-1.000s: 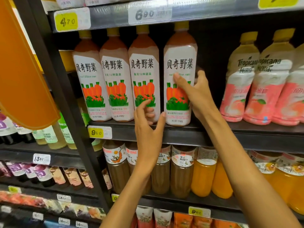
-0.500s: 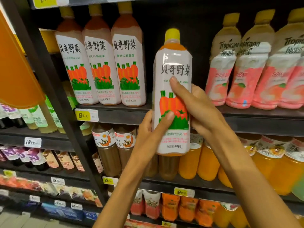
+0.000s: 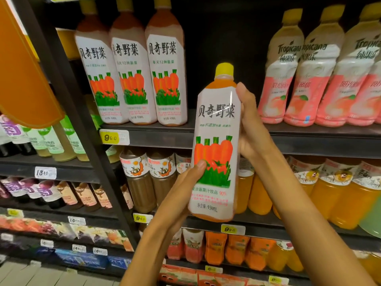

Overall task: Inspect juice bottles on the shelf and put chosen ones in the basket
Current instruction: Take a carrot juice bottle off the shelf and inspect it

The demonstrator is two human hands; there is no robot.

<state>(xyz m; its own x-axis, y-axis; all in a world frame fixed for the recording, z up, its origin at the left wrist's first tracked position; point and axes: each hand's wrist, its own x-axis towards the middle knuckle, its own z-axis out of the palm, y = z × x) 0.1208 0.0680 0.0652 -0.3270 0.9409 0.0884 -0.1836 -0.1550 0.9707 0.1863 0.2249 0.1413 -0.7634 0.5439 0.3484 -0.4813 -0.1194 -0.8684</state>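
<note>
Right hand (image 3: 250,129) is wrapped round the upper right side of the carrot juice bottle (image 3: 214,145), thumb up near the shoulder, fingers hidden behind the label, a firm hold. Left hand (image 3: 185,188) comes in from below, thumb pressed on the green leaves of the label, the rest of its fingers curled behind the lower left edge, so both hands are gripping the same bottle. The bottle sits upright in the centre of the frame, clear of the shelf (image 3: 165,139), front label square to the camera, yellow cap (image 3: 224,69) on top. Behind it, upper centre, three matching bottles (image 3: 132,79) stand in a row, with an open gap to their right. Further right, the pink-labelled Tropicana bottles (image 3: 315,79) line the same shelf. A yellow price tag (image 3: 114,137) sits on the shelf edge at centre left, and orange drinks (image 3: 340,193) fill the row below at right. No basket shows anywhere in the frame. This looks like the inspection step: bottle off the shelf, label being read. The next move likely calls for a turn to check the back or the date, then, if chosen, a steady carry down and out of frame toward the basket.
</note>
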